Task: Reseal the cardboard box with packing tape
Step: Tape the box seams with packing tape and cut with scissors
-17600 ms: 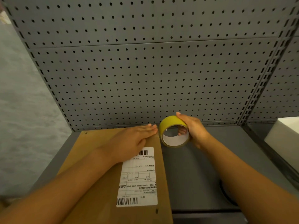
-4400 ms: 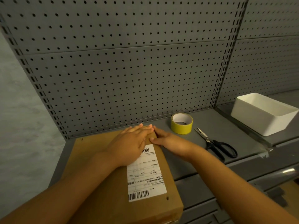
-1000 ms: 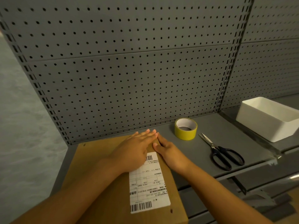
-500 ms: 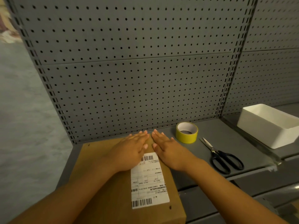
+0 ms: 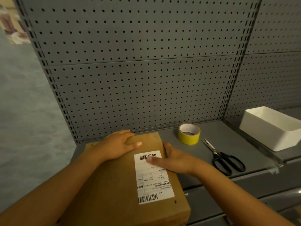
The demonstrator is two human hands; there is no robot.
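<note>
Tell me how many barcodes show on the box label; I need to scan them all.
2. One barcode sits at the label's far end beside the right hand; the other at its near end. The hand may hide more.

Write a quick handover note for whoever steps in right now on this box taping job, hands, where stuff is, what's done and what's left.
Left hand: flat on the far end of the cardboard box, fingers over its back edge.
Right hand: at the box's right edge, thumb on the shipping label; blurred, grip unclear.
Tape roll lies flat on the shelf right of the box, scissors beside it. Both untouched.
Done: I cannot see tape on the box.
Left: check the seam, tape if bare.
</note>
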